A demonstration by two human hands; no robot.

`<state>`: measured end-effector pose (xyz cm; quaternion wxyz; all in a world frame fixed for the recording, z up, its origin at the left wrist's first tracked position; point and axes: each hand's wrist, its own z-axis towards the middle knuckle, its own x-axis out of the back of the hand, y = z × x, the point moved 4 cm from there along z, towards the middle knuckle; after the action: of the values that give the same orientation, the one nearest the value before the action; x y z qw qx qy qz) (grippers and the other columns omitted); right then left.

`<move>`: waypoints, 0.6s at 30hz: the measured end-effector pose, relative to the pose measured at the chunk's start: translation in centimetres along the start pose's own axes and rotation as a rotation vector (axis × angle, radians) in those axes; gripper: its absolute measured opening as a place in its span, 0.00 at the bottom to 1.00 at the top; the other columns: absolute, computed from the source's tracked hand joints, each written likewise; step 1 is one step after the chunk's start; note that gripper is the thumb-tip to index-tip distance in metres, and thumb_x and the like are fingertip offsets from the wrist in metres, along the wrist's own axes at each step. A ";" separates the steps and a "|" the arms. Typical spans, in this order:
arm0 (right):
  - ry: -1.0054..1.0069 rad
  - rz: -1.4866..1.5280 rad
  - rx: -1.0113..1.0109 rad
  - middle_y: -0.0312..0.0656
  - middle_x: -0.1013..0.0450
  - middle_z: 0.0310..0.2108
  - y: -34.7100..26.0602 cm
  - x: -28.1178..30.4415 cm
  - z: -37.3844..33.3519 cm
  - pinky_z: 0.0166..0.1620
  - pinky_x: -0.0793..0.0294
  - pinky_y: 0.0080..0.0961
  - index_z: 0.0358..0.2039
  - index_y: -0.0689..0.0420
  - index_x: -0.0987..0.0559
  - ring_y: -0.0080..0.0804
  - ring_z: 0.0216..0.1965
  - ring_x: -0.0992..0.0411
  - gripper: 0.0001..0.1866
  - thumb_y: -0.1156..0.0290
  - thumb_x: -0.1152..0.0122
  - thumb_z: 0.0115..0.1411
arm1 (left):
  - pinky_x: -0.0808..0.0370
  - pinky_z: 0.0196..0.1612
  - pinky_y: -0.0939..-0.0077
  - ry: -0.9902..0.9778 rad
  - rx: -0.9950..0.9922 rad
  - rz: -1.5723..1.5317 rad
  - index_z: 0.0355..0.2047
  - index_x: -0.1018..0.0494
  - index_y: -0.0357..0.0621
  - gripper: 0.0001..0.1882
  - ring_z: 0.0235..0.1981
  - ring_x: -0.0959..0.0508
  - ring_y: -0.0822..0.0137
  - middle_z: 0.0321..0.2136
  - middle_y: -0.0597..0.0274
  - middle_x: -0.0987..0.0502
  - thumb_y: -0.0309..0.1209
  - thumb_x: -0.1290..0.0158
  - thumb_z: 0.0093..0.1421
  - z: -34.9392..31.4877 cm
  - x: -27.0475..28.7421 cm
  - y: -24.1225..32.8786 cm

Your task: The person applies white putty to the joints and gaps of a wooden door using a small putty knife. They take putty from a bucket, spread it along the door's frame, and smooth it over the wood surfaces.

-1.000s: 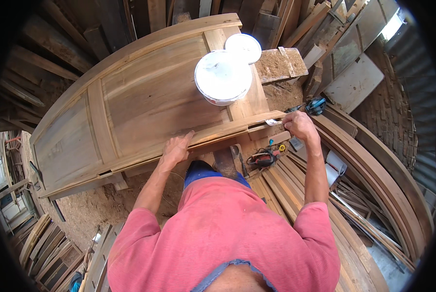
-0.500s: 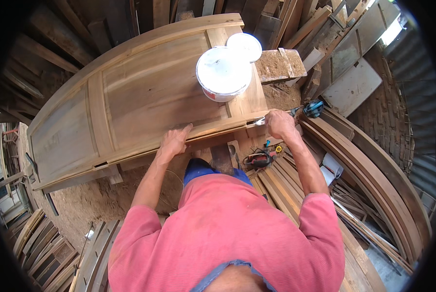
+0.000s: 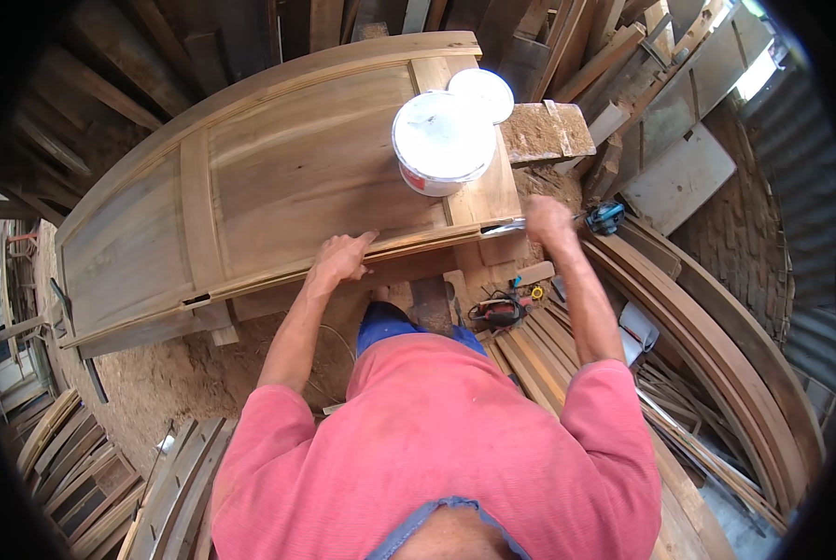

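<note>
That head-worn wide fisheye faces steeply down, close over the pink shirt [image 3: 436, 420], with the wooden panel [image 3: 315, 159] on the far side.

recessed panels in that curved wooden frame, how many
2: a smaller brown wooden panel at left, a larger brown wooden panel right of it, partly hidden by the white round bucket. No others show.

The bucket [image 3: 444, 140] stands on the panel [image 3: 296, 177], near its right end, left of the planks [image 3: 716, 341].
</note>
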<state>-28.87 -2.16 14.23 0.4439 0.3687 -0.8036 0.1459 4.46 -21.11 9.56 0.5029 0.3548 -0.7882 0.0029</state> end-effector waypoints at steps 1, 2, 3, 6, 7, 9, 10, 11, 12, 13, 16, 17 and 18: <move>0.011 0.032 -0.065 0.50 0.20 0.40 0.6 1.8 -1.1 0.47 0.21 0.38 0.39 0.58 0.17 0.44 0.44 0.21 0.13 0.73 0.46 0.57 | 0.24 0.44 0.51 0.005 0.002 -0.010 0.60 0.34 0.53 0.40 0.41 0.21 0.43 0.36 0.46 0.20 0.39 0.32 0.46 0.0 -0.2 -0.3; 0.077 0.012 -0.026 0.50 0.20 0.39 1.7 2.0 -0.9 0.46 0.21 0.37 0.37 0.59 0.16 0.43 0.43 0.21 0.12 0.73 0.46 0.56 | 0.24 0.44 0.51 0.007 -0.006 -0.020 0.60 0.34 0.53 0.40 0.41 0.21 0.43 0.37 0.46 0.20 0.39 0.32 0.46 0.1 -0.4 -0.3; 0.047 -0.039 -0.008 0.50 0.20 0.39 2.2 1.6 -0.9 0.46 0.21 0.36 0.36 0.59 0.16 0.43 0.42 0.20 0.12 0.74 0.45 0.54 | 0.24 0.44 0.51 0.007 -0.003 -0.011 0.59 0.34 0.53 0.39 0.41 0.21 0.43 0.37 0.47 0.20 0.39 0.32 0.46 0.0 -0.6 -0.3; 0.019 -0.089 0.090 0.50 0.20 0.37 0.2 2.4 -2.4 0.45 0.21 0.36 0.33 0.59 0.16 0.44 0.41 0.20 0.10 0.75 0.44 0.52 | 0.24 0.45 0.52 0.013 0.010 -0.005 0.59 0.33 0.53 0.39 0.41 0.21 0.44 0.37 0.47 0.20 0.39 0.32 0.46 0.1 -0.3 -0.3; 0.013 -0.084 0.123 0.50 0.20 0.36 -1.1 2.2 -2.9 0.45 0.21 0.36 0.32 0.59 0.16 0.44 0.40 0.20 0.10 0.76 0.43 0.51 | 0.24 0.45 0.52 0.002 0.012 -0.010 0.59 0.33 0.54 0.39 0.41 0.21 0.44 0.37 0.47 0.20 0.39 0.32 0.46 0.1 -0.3 -0.2; 0.037 -0.114 0.213 0.49 0.19 0.34 -3.9 -0.4 -1.9 0.43 0.20 0.36 0.30 0.57 0.16 0.45 0.39 0.20 0.09 0.75 0.43 0.52 | 0.24 0.45 0.52 -0.025 0.018 -0.009 0.59 0.33 0.53 0.39 0.41 0.21 0.44 0.37 0.48 0.20 0.39 0.32 0.45 0.3 -0.1 0.2; 0.079 -0.096 0.277 0.49 0.19 0.33 -5.3 -1.0 -1.4 0.43 0.20 0.36 0.30 0.56 0.16 0.45 0.38 0.20 0.08 0.74 0.43 0.52 | 0.24 0.45 0.52 -0.036 0.031 -0.001 0.59 0.33 0.53 0.40 0.42 0.21 0.44 0.37 0.48 0.20 0.38 0.31 0.45 0.3 0.3 0.2; 0.068 -0.094 0.203 0.48 0.19 0.33 -4.6 -1.1 -0.9 0.42 0.20 0.36 0.30 0.55 0.15 0.44 0.38 0.20 0.08 0.74 0.43 0.52 | 0.24 0.45 0.52 -0.047 0.044 0.007 0.59 0.33 0.53 0.40 0.42 0.21 0.45 0.38 0.48 0.20 0.38 0.31 0.45 0.3 0.6 0.2; 0.057 -0.090 0.128 0.48 0.19 0.33 -3.4 -1.0 -0.6 0.42 0.20 0.36 0.29 0.55 0.15 0.44 0.38 0.19 0.08 0.74 0.42 0.52 | 0.24 0.45 0.52 -0.038 0.031 -0.002 0.59 0.34 0.53 0.40 0.42 0.21 0.45 0.38 0.48 0.20 0.38 0.31 0.45 0.4 0.7 0.3; 0.044 -0.086 0.063 0.47 0.19 0.32 -2.4 -0.6 -0.4 0.42 0.20 0.36 0.29 0.54 0.15 0.43 0.38 0.19 0.08 0.73 0.42 0.52 | 0.24 0.45 0.52 -0.030 0.027 -0.011 0.59 0.34 0.53 0.40 0.42 0.21 0.45 0.38 0.48 0.20 0.38 0.31 0.45 0.3 0.6 0.1; 0.157 0.021 -0.002 0.46 0.19 0.33 2.5 2.1 -0.8 0.40 0.19 0.34 0.30 0.55 0.15 0.39 0.37 0.19 0.07 0.73 0.41 0.52 | 0.24 0.45 0.52 -0.039 0.022 -0.015 0.60 0.34 0.53 0.41 0.43 0.21 0.45 0.38 0.48 0.20 0.38 0.31 0.45 0.2 0.5 -0.1; 0.119 -0.006 0.010 0.46 0.19 0.33 2.1 1.9 -1.0 0.40 0.19 0.34 0.30 0.55 0.15 0.39 0.37 0.19 0.07 0.74 0.41 0.52 | 0.24 0.45 0.52 -0.042 0.020 -0.014 0.60 0.34 0.53 0.41 0.43 0.21 0.45 0.38 0.48 0.20 0.38 0.31 0.44 0.3 0.5 -0.1; 0.081 -0.034 0.022 0.47 0.19 0.33 1.2 1.5 -1.3 0.40 0.19 0.34 0.30 0.55 0.16 0.40 0.37 0.19 0.07 0.74 0.41 0.52 | 0.24 0.45 0.52 -0.055 0.026 -0.009 0.60 0.34 0.53 0.41 0.43 0.21 0.45 0.38 0.48 0.20 0.38 0.31 0.44 0.3 0.5 -0.1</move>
<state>-29.43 -1.31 16.27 0.4743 0.3809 -0.7769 0.1622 4.09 -21.55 9.76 0.4766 0.3649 -0.7998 0.0011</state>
